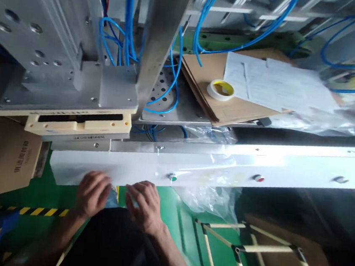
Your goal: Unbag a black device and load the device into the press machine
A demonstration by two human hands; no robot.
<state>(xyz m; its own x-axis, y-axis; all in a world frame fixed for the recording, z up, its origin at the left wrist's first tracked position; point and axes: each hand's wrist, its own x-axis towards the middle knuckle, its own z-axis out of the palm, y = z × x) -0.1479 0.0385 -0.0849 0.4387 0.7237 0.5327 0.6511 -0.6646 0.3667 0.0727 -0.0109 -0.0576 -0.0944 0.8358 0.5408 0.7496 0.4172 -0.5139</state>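
Both hands are at the lower edge of a long white panel [136, 164] on the front of a machine. My left hand [93, 194] is near the panel's left end, its fingers bent and blurred; whether it holds anything cannot be made out. My right hand [144, 203] is a little to the right, with its fingers curled toward the edge, and its grip is unclear too. The panel carries a green button [173, 177], a red button [258, 178] and a dark switch [340, 179]. Clear plastic film [210, 195] hangs over the panel right of my hands.
Behind the panel stand a metal upright [163, 30] and blue tubes [176, 86]. A tape roll [220, 89] and papers [265, 81] lie on cardboard [243, 112]. Boxes [3, 157] stand at left, a tubular frame [263, 248] at lower right.
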